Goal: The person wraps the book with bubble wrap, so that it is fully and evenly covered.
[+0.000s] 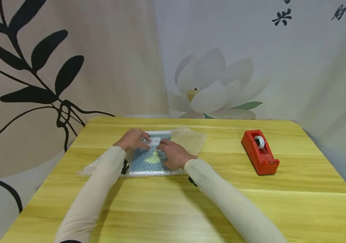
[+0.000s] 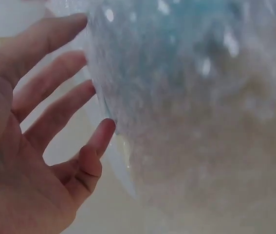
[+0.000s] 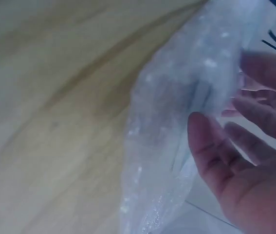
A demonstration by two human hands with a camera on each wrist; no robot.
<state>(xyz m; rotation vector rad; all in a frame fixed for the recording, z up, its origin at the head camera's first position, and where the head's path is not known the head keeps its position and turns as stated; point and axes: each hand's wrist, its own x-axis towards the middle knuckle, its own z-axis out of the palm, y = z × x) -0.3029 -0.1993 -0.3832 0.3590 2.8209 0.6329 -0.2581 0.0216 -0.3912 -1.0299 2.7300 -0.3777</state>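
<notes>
A flat rectangular thing (image 1: 141, 162) with a blue front, a yellow-green patch and a pale border lies wrapped in clear bubble wrap (image 1: 192, 139) on the table. My left hand (image 1: 133, 139) rests on its far left part. In the left wrist view, the spread fingers (image 2: 55, 80) touch the edge of the bubble wrap (image 2: 176, 122). Over the right part of the package, my right hand (image 1: 175, 155) lies with its fingers pointing left. Its fingers (image 3: 211, 146) look relaxed against the bubble wrap (image 3: 157, 107) in the right wrist view.
A red tape dispenser (image 1: 259, 155) with a roll of tape (image 1: 259, 142) stands to the right on the yellow wooden table (image 1: 161, 209). Loose bubble wrap sticks out at both sides of the package. Behind the table hangs a printed curtain (image 1: 124, 60).
</notes>
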